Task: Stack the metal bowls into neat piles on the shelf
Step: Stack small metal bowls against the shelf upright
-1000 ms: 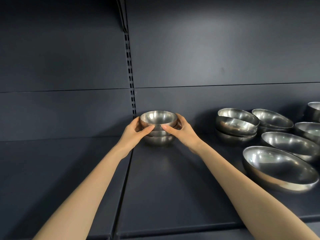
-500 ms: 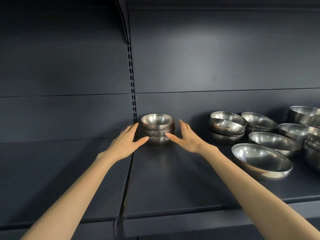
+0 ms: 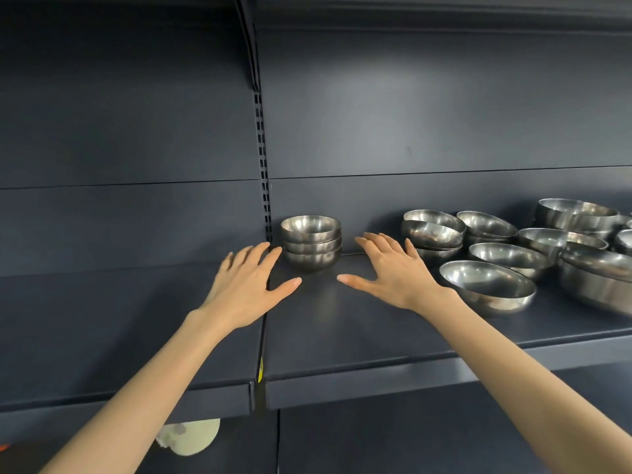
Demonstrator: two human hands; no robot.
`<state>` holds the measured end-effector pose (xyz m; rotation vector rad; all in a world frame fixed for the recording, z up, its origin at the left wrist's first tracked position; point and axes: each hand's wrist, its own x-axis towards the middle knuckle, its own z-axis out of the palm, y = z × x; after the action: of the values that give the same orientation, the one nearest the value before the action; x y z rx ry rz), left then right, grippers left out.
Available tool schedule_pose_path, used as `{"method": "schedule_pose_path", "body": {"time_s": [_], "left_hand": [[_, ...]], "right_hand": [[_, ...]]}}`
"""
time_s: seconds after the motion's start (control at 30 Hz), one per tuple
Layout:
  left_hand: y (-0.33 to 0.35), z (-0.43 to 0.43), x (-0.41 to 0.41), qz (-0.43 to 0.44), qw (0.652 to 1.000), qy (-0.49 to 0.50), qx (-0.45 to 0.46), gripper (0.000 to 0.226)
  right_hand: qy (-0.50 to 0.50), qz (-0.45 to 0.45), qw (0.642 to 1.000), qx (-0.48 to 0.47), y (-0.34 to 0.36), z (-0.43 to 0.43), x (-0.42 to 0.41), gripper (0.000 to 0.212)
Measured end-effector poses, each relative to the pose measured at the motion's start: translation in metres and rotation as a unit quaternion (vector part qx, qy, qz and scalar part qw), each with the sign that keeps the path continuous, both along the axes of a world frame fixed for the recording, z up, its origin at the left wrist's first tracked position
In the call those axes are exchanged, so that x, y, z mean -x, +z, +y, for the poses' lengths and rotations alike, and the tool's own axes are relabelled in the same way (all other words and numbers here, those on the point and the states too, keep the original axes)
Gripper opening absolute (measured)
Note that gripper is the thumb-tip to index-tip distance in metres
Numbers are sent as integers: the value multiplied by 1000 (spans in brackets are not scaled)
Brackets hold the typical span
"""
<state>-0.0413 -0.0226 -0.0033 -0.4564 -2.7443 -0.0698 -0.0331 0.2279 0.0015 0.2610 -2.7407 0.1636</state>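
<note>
Head view: your left hand (image 3: 244, 285) and right hand (image 3: 393, 271) hover spread and empty, the three-bowl pile (image 3: 311, 242) just beyond and between them at the back of the shelf (image 3: 342, 336), while the loose bowls (image 3: 487, 285) lie to the right, nearest your right hand.

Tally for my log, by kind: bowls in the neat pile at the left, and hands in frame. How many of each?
Small metal bowls in the left pile: 3
Hands: 2, the left hand and the right hand, both open
Total: 5
The loose bowls on the right overlap and run off frame, so they are not counted.
</note>
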Motion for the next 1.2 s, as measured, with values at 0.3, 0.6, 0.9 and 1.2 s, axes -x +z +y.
{"method": "schedule_pose_path", "body": {"time_s": [0.3,0.6,0.9,1.2], "left_hand": [[1,55,-23,-23,994,-89,-61,73],[10,147,-23,-65,980,-159,-99,77],[1,222,-36,-145,970,-142,-135,88],[-16,241,-35,-187,947,-88,-246,109]], "right_hand": [[-72,25,996,51,-2,63,-51,86],[-106,-2,978,177,-8,146,-84,110],[-39,-61,942,328,-26,187,-85,102],[63,-24,935,349,-41,205,-79,67]]}}
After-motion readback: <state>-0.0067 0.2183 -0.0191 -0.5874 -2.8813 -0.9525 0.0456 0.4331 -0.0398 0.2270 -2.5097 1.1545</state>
